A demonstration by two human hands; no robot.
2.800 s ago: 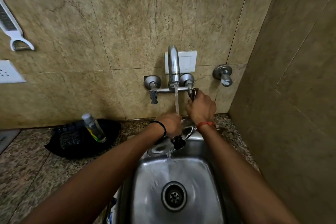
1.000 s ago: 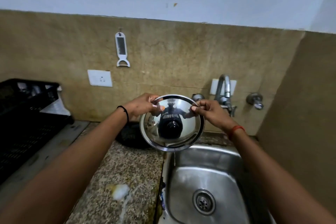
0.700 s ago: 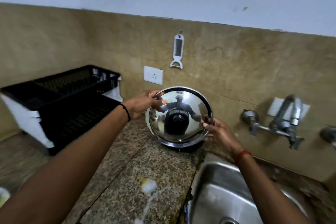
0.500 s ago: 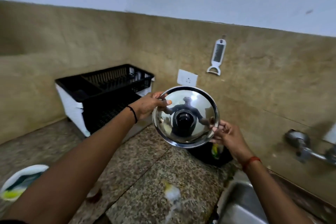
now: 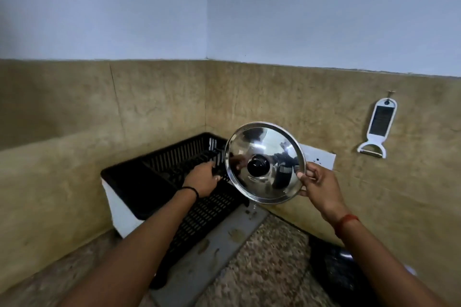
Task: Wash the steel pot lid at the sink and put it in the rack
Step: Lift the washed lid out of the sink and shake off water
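1. Head view looks down on a corner where two tan stone-clad walls (image 5: pixel 311 107) meet under pale blue paint.
2. The round polished steel pot lid with a black centre knob (image 5: pixel 265 162) is held in the air, tilted with its domed top toward the camera, above the right end of the black slatted plastic dish rack (image 5: pixel 159 177).
3. The right hand (image 5: pixel 319 185) has its grip clamped on the lid's right rim, thumb on the face and fingers curled behind; nothing else supports the lid.
4. The lid's lower edge hangs just above the grey drain tray (image 5: pixel 214 244) that juts out from under the rack; its upper right edge overlaps the white wall socket plate (image 5: pixel 321 159) behind it.
5. The left hand (image 5: pixel 203 179) reaches into the rack with its fingers curled on a black divider piece, just left of the lid's left rim; whether it touches the lid I cannot tell.
6. The rack sits tight in the corner, its back and left sides near the walls and its open top clear to the left of the hand.
7. Speckled granite surface (image 5: pixel 269 269) lies open in front of the tray between the two forearms.
8. A white peeler (image 5: pixel 376 129) hangs on the right wall, well apart from the lid.
9. A dark object (image 5: pixel 336 274) lies on the surface under the right forearm, too blurred to name.
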